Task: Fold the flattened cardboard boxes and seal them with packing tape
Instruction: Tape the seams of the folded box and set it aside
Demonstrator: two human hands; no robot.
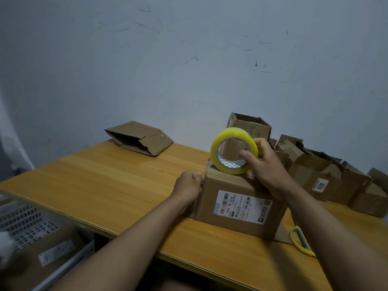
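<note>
Nearest us, at lower left below the worktop (88, 185) edge, sits a white perforated crate (25, 223) beside a carton (52, 255) with a pale label. At the worktop's near right edge lies a yellow-handled tool (300, 241), its working end out of frame, so we cannot tell what kind it is. Just behind it stands the box (239, 208), upright and folded, a printed shipping label on the side facing us. Our left hand (189, 185) presses against the box's upper left edge, fingers (197, 177) curled at the corner; whether they pinch a tape end we cannot tell. Our right hand (264, 164) reaches over the box top and holds the tape (233, 151), a yellowish clear roll standing on edge on the top panel, thumb inside the core and fingers wrapped over the outer rim. Farther right, a pile of boxes (327, 177) crowds the worktop against the wall, one bearing a small numbered label, an open-topped one (252, 126) standing behind the roll. At the far left of the worktop, well apart from the rest, rests a flat box (139, 138), its flaps partly lifted. Behind everything rises a scuffed grey-blue wall (189, 59).
</note>
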